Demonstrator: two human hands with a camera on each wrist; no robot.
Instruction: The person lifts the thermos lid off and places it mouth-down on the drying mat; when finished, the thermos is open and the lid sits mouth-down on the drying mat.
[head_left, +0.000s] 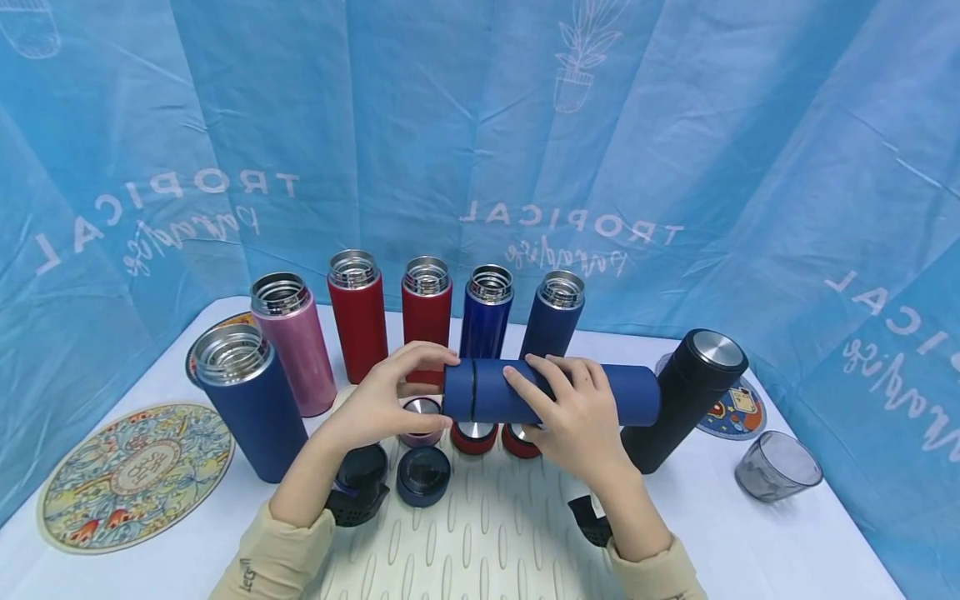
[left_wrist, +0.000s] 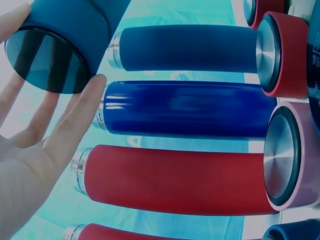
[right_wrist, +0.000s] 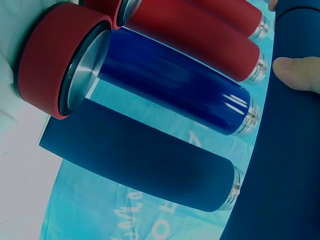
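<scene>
A matte blue thermos flask [head_left: 633, 395] is held sideways above the table, its lid end to the left. My left hand [head_left: 378, 406] grips the blue lid [head_left: 459, 390], thumb below and fingers above. In the left wrist view, the lid's dark glossy end [left_wrist: 47, 60] faces the palm, with a fingertip at its rim. My right hand [head_left: 581, 421] holds the flask's body from the near side, fingers over the top. A thin dark seam runs between lid and body. In the right wrist view, one right fingertip [right_wrist: 295, 72] lies on the body [right_wrist: 280, 165].
Behind stand open flasks: pink [head_left: 296, 354], two red [head_left: 356, 333], shiny blue [head_left: 486, 329], dark blue [head_left: 551, 327]. A larger blue flask [head_left: 258, 421] is left, a capped black flask [head_left: 675, 408] right. Loose lids [head_left: 423, 479] lie on the ridged mat [head_left: 450, 542]. A glass [head_left: 777, 467] stands right.
</scene>
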